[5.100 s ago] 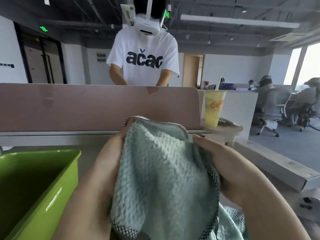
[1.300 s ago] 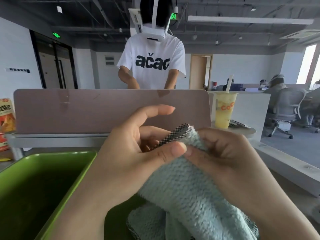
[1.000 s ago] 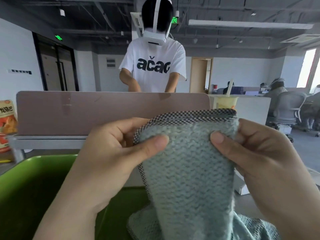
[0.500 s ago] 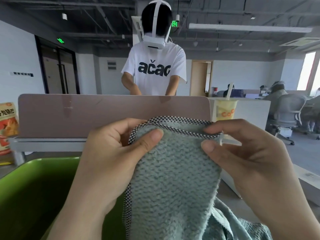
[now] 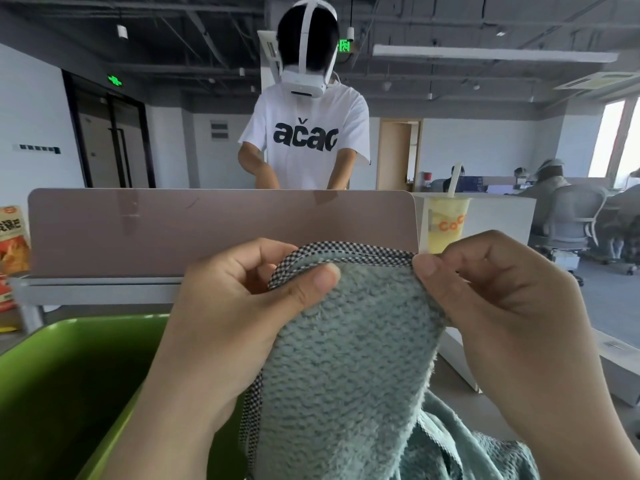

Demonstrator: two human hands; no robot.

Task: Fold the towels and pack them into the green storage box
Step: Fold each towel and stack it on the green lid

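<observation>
A pale teal fleecy towel (image 5: pixel 346 358) with a black-and-white checked border hangs in front of me, held up by its top edge. My left hand (image 5: pixel 235 317) pinches the top left corner between thumb and fingers. My right hand (image 5: pixel 502 313) pinches the top right corner. More of the same teal cloth (image 5: pixel 460 448) is bunched below at the right. The green storage box (image 5: pixel 69 368) stands at the lower left, its inside open to view; my left forearm hides part of it.
A pinkish desk divider (image 5: pixel 173 230) runs across behind the towel. A person in a white T-shirt (image 5: pixel 304 140) stands beyond it. A yellow drink cup with a straw (image 5: pixel 446 223) sits at the divider's right end. An orange snack bag (image 5: pixel 12 244) is at the far left.
Both hands went from bunching the towel to holding its top edge spread between them. Over the last half second the right hand shifted its pinch on the corner slightly.
</observation>
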